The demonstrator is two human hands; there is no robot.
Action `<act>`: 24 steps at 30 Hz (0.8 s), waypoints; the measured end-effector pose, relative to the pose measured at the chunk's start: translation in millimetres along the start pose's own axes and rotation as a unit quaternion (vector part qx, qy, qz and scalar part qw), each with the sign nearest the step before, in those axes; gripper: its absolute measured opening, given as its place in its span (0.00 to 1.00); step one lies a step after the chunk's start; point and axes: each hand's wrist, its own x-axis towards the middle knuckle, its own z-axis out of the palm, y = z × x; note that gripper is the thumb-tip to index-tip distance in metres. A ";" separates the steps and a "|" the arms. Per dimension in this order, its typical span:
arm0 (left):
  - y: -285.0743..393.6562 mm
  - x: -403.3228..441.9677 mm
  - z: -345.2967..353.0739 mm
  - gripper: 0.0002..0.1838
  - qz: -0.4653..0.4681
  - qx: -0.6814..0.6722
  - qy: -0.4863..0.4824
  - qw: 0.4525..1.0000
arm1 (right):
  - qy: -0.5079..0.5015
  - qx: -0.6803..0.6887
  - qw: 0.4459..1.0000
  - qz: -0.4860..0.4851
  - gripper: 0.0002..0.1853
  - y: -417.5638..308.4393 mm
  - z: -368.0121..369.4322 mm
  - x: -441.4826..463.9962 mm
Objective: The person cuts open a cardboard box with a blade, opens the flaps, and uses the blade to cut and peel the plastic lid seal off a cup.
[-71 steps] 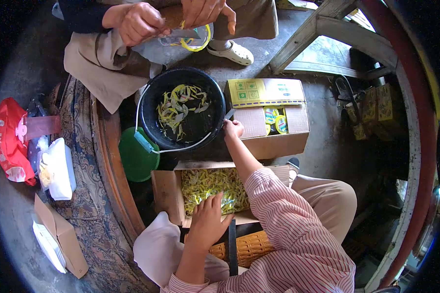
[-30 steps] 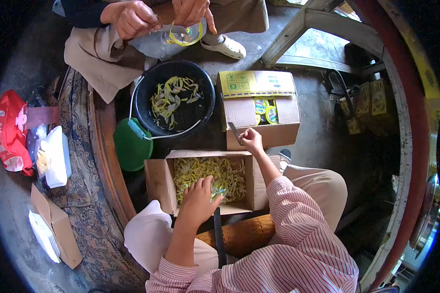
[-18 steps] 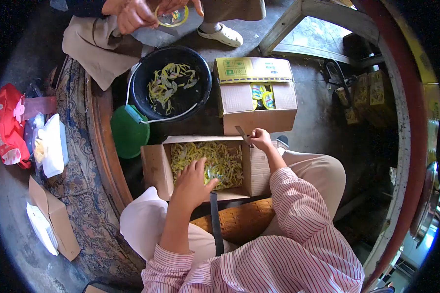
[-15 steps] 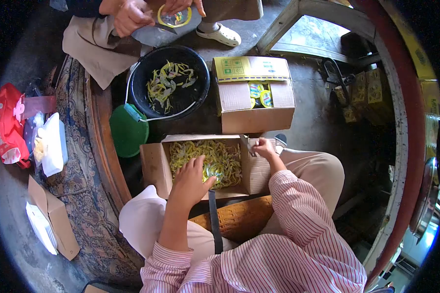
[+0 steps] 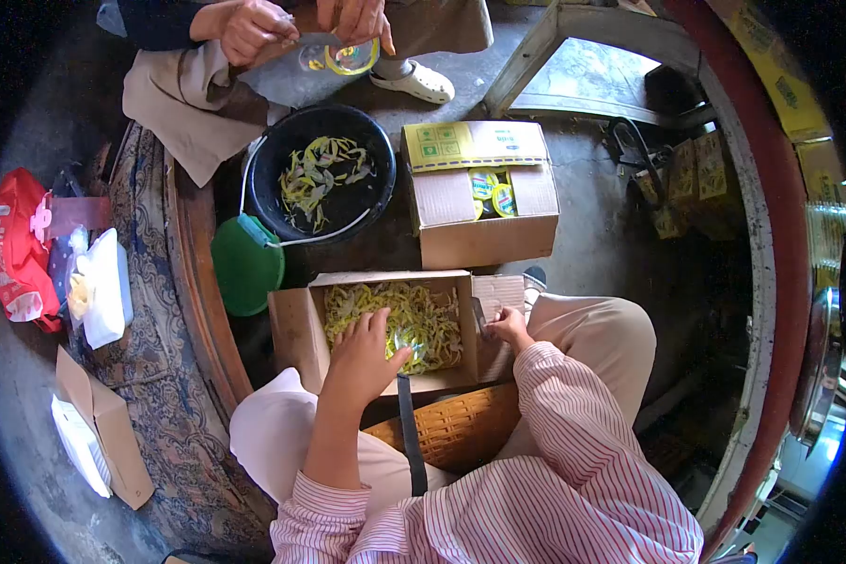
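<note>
Closed around a knife [image 5: 480,318], my right hand [image 5: 509,326] is at the right flap of an open cardboard box [image 5: 296,329]. Yellow-green strips [image 5: 432,315] fill the box. Over their near left part is my left hand [image 5: 365,352], its fingers apart; a shiny clear item [image 5: 405,351] shows beside its thumb, and whether the palm touches it is hidden. Beyond the box stands a black bucket [image 5: 371,193] with more strips inside. To its right is a carton [image 5: 484,240] with a yellow lid flap and several small round cups in its opening.
At the top, a co-worker's hands [image 5: 301,28] hold a yellow-rimmed clear cup [image 5: 352,58] above the floor. A green lid [image 5: 246,268] lies left of the bucket. Further left are a red bag [image 5: 19,249] and a white container [image 5: 108,287]. A wooden frame [image 5: 766,235] rises at the right.
My right hand has drawn the knife back from beside the bucket to the box's right flap. My left hand has stayed over the strips. The camera view has shifted slightly.
</note>
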 end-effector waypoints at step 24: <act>-22.1 24.5 -0.1 0.33 -0.084 -0.046 -0.066 0.993 | 0.229 0.422 0.868 -0.131 0.23 -242.0 -21.8 206.6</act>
